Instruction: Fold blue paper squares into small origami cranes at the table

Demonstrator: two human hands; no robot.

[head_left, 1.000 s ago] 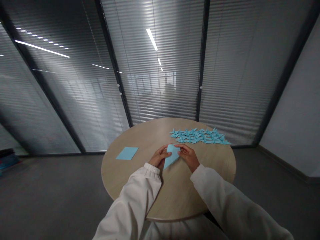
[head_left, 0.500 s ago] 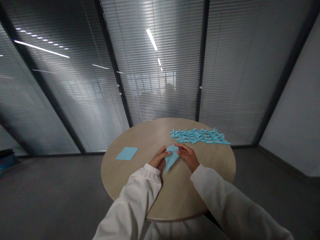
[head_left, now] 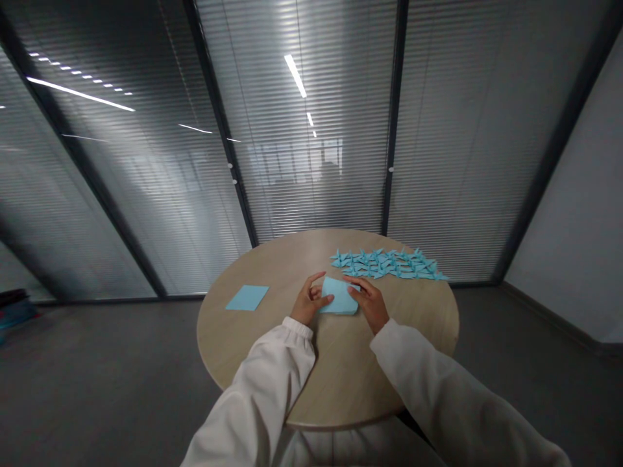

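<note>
A light-blue piece of folded paper [head_left: 339,298] is between my two hands, over the middle of the round table. My left hand [head_left: 309,301] has its thumb on the paper's left side, with the index finger stretched away from it. On the right side, my right hand [head_left: 368,302] grips the paper between thumb and fingers. Beyond my right hand lie several blue folded paper cranes [head_left: 389,264], packed in rows. A flat stack or sheet of blue paper [head_left: 247,298] rests on the table to the left of my left hand.
The round wooden table [head_left: 341,395] has its near edge close to my lap. Behind it stands a glass wall with blinds [head_left: 316,194]. A dark bin-like object [head_left: 17,306] is on the floor at far left.
The paper between my hands has turned from a pointed, diamond-like pose to a wider, squarer one. My left index finger has lifted away from it.
</note>
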